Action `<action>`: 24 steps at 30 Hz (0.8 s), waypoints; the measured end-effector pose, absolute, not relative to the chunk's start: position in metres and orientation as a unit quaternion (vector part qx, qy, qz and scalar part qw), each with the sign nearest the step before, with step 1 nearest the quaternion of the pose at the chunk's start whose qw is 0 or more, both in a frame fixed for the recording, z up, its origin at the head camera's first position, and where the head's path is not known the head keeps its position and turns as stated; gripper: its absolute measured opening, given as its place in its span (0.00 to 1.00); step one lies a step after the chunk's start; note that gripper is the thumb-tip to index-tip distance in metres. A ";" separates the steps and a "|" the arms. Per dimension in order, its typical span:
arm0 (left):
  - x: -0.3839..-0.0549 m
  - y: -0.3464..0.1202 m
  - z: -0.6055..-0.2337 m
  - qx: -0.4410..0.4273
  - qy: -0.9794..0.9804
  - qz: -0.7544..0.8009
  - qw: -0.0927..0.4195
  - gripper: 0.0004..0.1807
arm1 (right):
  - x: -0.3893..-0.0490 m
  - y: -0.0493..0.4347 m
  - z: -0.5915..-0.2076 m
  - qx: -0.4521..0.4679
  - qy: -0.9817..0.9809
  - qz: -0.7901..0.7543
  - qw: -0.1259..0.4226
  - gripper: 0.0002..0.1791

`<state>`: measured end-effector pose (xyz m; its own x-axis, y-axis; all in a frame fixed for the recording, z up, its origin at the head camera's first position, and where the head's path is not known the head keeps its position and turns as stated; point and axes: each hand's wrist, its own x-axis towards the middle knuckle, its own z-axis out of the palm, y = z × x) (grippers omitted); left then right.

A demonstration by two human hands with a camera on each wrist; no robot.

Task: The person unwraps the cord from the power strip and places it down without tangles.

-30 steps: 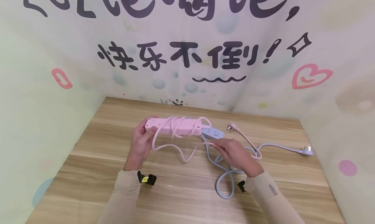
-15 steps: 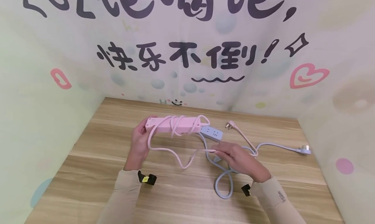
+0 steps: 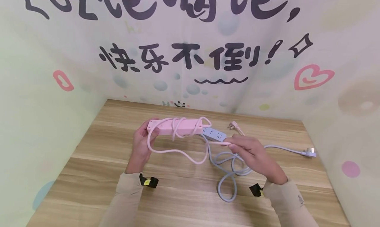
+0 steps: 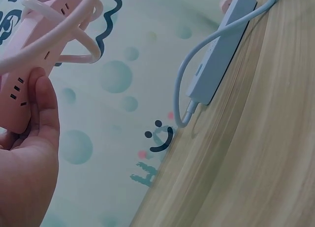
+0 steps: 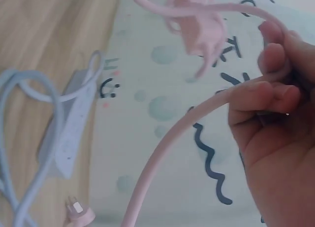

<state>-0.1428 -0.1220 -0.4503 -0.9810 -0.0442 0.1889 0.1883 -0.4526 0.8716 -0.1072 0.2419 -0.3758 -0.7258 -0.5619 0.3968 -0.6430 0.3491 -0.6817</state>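
Observation:
My left hand grips the left end of a pink power strip, held up over the table with its cord looped round it several times. In the left wrist view the thumb and fingers clasp the strip's end by its slots. My right hand pinches the loose pink cord, which sags in a curve between the hands. Past the right fingers the pink cord runs on downward in the right wrist view. The pink plug lies at the back of the table.
Behind the pink strip, a blue power strip lies on the wooden table. Its blue cord is loosely coiled near my right hand, and its plug lies at the right. A printed cloth wall stands behind.
My right hand dips slightly, then moves right and up with the pink cord, and the sagging loop between the hands has widened. The left hand and the pink strip have barely moved.

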 end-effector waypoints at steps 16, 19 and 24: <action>-0.142 -0.125 -0.455 -0.038 -0.562 -0.824 0.060 0.16 | -0.123 0.232 -0.333 0.324 -0.722 0.576 0.206 0.14; -0.141 -0.125 -0.457 -0.056 -0.552 -0.831 0.049 0.19 | -0.129 0.229 -0.330 0.282 -0.716 0.591 0.244 0.12; -0.141 -0.126 -0.461 -0.095 -0.537 -0.837 0.036 0.24 | -0.145 0.229 -0.324 0.216 -0.692 0.617 0.305 0.12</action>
